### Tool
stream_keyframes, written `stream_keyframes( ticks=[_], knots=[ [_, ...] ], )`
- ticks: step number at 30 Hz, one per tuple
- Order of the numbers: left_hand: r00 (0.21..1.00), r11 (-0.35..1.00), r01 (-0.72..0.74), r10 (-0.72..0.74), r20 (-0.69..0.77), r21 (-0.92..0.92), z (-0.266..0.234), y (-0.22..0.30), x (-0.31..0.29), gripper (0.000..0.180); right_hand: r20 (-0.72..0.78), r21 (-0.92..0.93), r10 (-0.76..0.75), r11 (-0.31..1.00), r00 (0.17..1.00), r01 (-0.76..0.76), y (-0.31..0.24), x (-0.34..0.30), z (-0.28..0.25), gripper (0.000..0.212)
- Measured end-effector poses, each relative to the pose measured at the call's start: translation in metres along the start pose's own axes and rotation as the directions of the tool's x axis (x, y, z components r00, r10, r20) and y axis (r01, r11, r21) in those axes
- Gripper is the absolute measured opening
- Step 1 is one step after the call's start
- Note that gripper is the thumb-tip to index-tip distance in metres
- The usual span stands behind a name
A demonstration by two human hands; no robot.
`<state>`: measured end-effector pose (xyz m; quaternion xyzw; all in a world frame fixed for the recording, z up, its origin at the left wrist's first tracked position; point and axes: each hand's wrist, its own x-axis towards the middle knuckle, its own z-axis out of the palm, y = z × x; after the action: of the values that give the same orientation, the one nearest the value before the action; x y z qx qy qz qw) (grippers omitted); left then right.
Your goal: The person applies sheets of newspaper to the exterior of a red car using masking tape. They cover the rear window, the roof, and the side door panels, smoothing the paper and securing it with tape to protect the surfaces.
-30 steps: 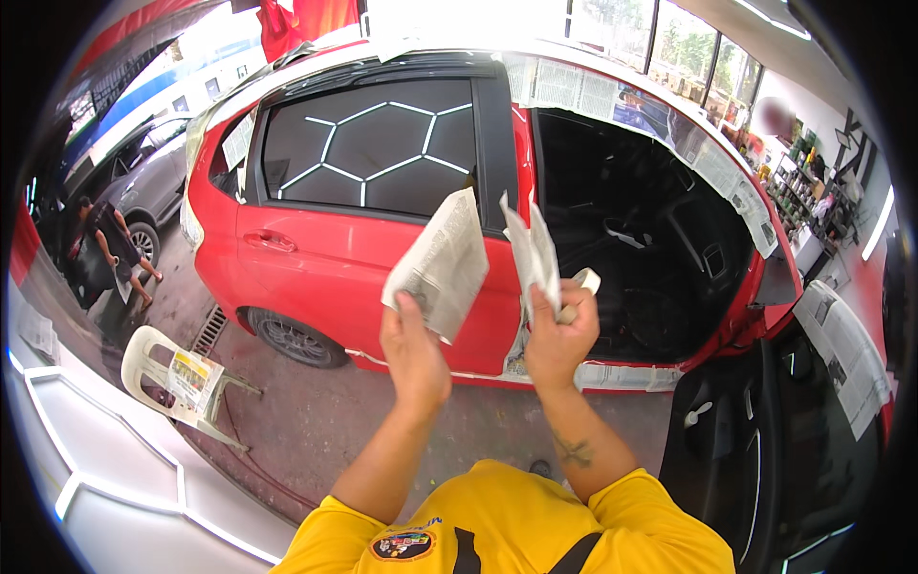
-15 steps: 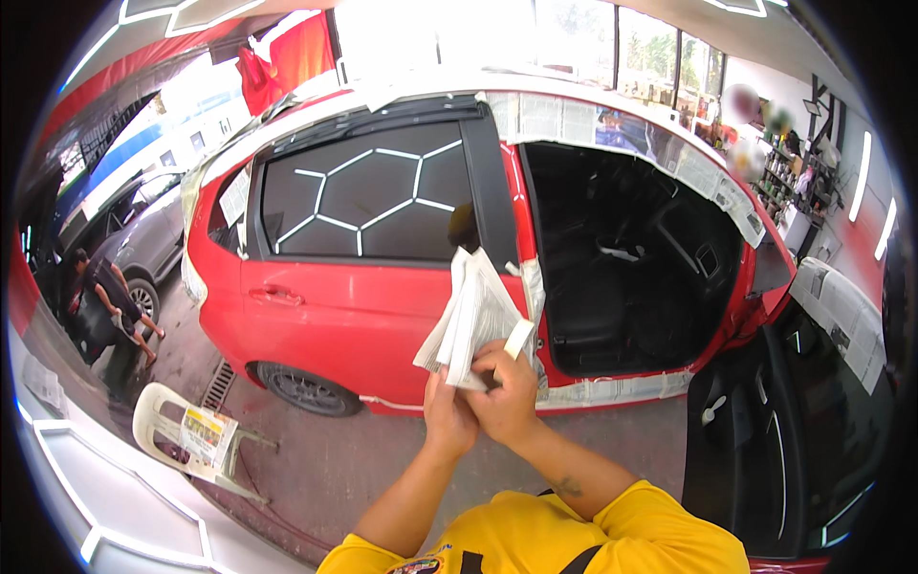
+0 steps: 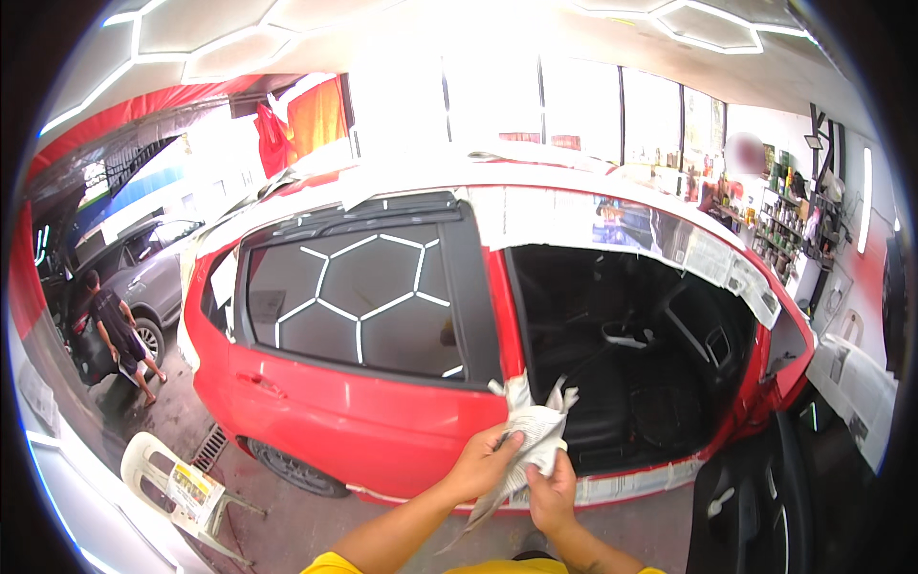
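Note:
A crumpled sheet of newspaper [image 3: 537, 427] is held out in front of me, its folded upper corners sticking up and a long strip hanging down. My left hand [image 3: 484, 463] grips its left side, thumb on top. The lower right part is pinched by my right hand [image 3: 552, 490], where a small pale edge shows beside the fingers; what it is I cannot make out. Behind the paper stands a red car [image 3: 354, 421] with its front door open. Newspaper masking [image 3: 550, 215] runs along the top of the door opening, and more paper covers the sill [image 3: 631, 485].
A white plastic chair [image 3: 143, 464] with a newspaper on it stands at left. The open black-lined door [image 3: 746, 497] is at right. Farther left, a person [image 3: 113, 320] stands by a grey car [image 3: 158, 268]. Shelves of bottles [image 3: 779, 225] line the far right.
Both hands have moved right and lower in the picture with the newspaper, now before the door opening. The paper has been turned and spread between them. The person at left has straightened up.

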<state>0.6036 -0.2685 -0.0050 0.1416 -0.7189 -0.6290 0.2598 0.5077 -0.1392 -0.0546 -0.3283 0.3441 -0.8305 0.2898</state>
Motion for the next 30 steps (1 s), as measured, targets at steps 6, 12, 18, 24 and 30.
stream_keyframes(
  ticks=[6, 12, 18, 24, 30],
  knots=[
    [0.953, 0.914, -0.303, 0.286, 0.100, 0.269, 0.016, 0.096, 0.188, 0.032, -0.378, -0.072, -0.344, 0.937, 0.859, 0.343, -0.057, 0.096, -0.097, 0.049],
    [0.914, 0.918, -0.289, 0.180, -0.364, -0.271, 0.006, 0.287, 0.399, 0.038, -0.592, -0.073, -0.437, 0.866, 0.677, 0.495, -0.175, 0.149, -0.192, 0.051],
    [0.666, 0.904, 0.026, 0.302, -0.682, 0.427, -0.223, 0.339, 0.584, 0.039, -0.489, -0.850, -0.787, 0.527, 0.377, -0.001, -0.211, 0.130, -0.244, 0.043],
    [0.566, 0.801, -0.516, 0.055, -0.822, -0.302, -0.224, 0.329, 0.602, 0.043, -0.013, -0.950, -0.978, -0.053, 0.208, -0.308, -0.256, -0.056, -0.489, 0.058],
    [0.401, 0.812, -0.510, -0.068, -0.914, -0.284, -0.292, 0.333, 0.604, 0.044, -0.132, -0.744, -0.964, -0.056, 0.229, -0.666, -0.220, -0.030, -0.347, 0.043]
  ],
)
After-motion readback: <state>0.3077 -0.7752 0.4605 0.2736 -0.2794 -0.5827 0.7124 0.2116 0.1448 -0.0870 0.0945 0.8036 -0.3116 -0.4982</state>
